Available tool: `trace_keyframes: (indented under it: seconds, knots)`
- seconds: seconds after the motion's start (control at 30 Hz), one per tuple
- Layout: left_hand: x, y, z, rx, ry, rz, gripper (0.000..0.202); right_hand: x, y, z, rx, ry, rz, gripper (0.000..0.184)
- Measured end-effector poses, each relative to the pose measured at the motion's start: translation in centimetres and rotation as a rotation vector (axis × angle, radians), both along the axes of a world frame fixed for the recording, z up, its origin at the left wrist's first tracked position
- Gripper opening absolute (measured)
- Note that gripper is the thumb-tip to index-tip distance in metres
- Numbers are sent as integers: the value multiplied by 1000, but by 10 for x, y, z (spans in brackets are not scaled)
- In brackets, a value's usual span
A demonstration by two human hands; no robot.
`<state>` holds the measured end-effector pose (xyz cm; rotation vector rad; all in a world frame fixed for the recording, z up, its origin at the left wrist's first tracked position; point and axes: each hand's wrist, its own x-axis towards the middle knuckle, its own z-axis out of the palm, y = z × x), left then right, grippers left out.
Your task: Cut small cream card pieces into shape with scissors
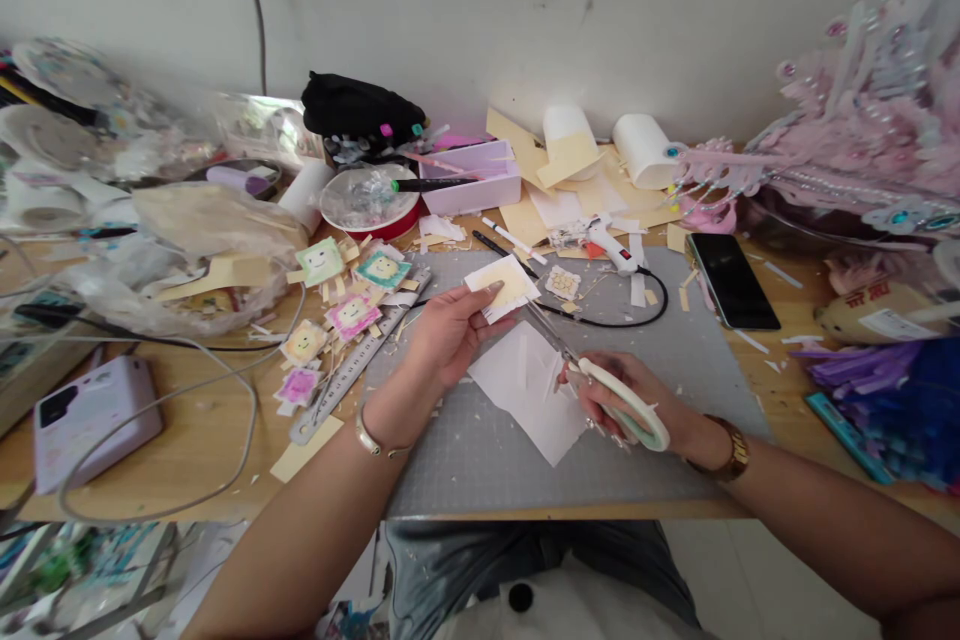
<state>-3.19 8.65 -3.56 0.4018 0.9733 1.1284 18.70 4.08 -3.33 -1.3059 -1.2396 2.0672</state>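
My left hand (448, 332) pinches a small cream and white paper piece (504, 284) above the grey cutting mat (660, 340). My right hand (628, 402) grips white-handled scissors (600, 385); their blades point up-left and meet the lower right edge of the paper piece. A larger white paper sheet (529, 388) lies on the mat under both hands. A small patterned square (562, 282) rests on the mat just right of the held piece.
A metal ruler (360, 357) and several small painted face squares (322, 260) lie left of the mat. A glue gun (611, 246) with a black cord and a phone (733, 280) sit to the right. Plastic bags, tape rolls, a pink box and paper scraps crowd the back.
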Motion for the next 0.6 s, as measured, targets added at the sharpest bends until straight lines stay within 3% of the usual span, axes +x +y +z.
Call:
trace_keyframes:
  seconds: [0.6]
  knots:
    - [2,0,2,-22,-17,0,8,-5,0,5,6,-21,-21,44]
